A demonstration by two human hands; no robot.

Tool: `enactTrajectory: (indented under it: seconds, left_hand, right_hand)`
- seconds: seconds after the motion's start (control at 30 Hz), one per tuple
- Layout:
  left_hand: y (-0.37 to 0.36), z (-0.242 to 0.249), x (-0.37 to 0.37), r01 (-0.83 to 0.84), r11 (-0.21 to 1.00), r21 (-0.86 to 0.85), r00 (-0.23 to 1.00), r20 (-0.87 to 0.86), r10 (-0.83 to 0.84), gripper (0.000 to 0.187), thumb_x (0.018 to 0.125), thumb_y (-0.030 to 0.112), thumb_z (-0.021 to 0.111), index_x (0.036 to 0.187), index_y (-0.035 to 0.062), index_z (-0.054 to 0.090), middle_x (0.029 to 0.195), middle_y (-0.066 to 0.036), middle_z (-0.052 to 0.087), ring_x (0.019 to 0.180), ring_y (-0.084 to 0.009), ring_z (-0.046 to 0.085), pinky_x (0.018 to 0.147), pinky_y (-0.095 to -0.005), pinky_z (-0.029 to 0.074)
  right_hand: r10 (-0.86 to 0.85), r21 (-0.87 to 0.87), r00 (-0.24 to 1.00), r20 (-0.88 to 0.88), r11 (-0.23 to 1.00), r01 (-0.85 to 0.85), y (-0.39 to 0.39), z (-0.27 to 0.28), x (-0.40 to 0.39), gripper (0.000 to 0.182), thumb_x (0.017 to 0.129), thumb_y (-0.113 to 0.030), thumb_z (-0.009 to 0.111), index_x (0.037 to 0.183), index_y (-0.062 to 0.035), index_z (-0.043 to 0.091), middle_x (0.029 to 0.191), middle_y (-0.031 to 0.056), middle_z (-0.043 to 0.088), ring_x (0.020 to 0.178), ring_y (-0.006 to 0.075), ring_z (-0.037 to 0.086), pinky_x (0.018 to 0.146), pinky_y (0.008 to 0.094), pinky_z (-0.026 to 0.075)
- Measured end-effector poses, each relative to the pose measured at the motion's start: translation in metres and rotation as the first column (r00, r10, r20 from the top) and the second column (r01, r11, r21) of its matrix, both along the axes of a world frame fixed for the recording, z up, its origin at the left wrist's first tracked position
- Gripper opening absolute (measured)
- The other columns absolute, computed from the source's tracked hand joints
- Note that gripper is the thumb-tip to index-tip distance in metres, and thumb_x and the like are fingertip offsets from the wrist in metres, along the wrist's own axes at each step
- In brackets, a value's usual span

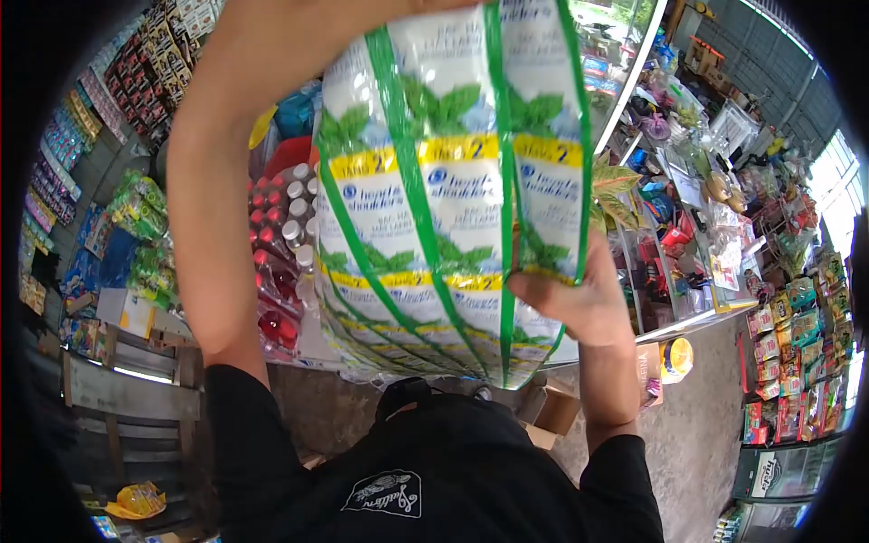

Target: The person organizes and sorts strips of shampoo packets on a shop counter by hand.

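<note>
**Sachet strips held up close to cam**

Shampoo sachet strips fill centre of view, w/ green edging, hanging as a stack; top cut off by frame edge. Right hand pinches strips' lower right edge, thumb in front; left hand out of frame above, only forearm visible, so grip can't be told. Strips hide much of bottle rack behind; bare floor lower right; glass counter at right.

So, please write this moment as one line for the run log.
left hand: out of frame, arm raised at pack top | right hand: grips shampoo sachet pack at lower edge | behind: bottles, shop shelves
</note>
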State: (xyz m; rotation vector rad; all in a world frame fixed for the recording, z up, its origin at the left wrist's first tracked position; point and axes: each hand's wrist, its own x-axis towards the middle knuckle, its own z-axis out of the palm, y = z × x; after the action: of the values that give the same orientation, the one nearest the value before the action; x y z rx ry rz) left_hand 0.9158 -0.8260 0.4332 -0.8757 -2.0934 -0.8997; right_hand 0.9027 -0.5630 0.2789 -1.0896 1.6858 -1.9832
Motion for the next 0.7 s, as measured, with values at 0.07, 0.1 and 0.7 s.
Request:
enactTrajectory:
  seconds: [0.07, 0.1, 0.7]
  left_hand:
    - [-0.007, -0.013, -0.010, 0.050, 0.998, -0.044, 0.999, -0.012, -0.050, 0.021, 0.084, 0.017, 0.087, 0.085, 0.0069, 0.068, 0.078, -0.004, 0.070, 0.069, -0.0100, 0.067, 0.067, -0.0294, 0.061]
    - [-0.008, -0.016, -0.013, 0.067, 0.995, -0.078, 0.997, -0.025, -0.069, 0.020, 0.084, 0.016, 0.086, 0.083, 0.0075, 0.068, 0.077, -0.004, 0.069, 0.068, -0.0095, 0.066, 0.066, -0.0292, 0.061]
    - [0.000, -0.138, -0.105, -0.161, 0.975, 0.154, 0.944, 0.314, 0.106, 0.024, 0.094, 0.017, 0.076, 0.108, 0.0003, 0.067, 0.103, -0.003, 0.072, 0.086, -0.0057, 0.064, 0.075, -0.0225, 0.051]
  right_hand:
    - [0.042, 0.045, 0.997, 0.070, 0.998, -0.045, 0.004, -0.004, 0.000, 0.024, 0.077, 0.003, 0.067, 0.101, 0.0042, 0.071, 0.095, 0.0012, 0.069, 0.090, 0.0086, 0.059, 0.080, 0.0278, 0.047]
    - [0.058, 0.072, 0.993, 0.105, 0.995, -0.066, 0.004, -0.006, -0.001, 0.028, 0.076, 0.004, 0.067, 0.104, 0.0050, 0.072, 0.099, 0.0027, 0.071, 0.093, 0.0094, 0.060, 0.084, 0.0285, 0.048]
    - [-0.080, -0.035, 0.894, 0.441, 0.994, 0.106, -0.010, -0.072, -0.031, 0.045, 0.080, -0.004, 0.073, 0.123, 0.0038, 0.064, 0.106, 0.0060, 0.072, 0.091, 0.0118, 0.065, 0.084, 0.0283, 0.052]
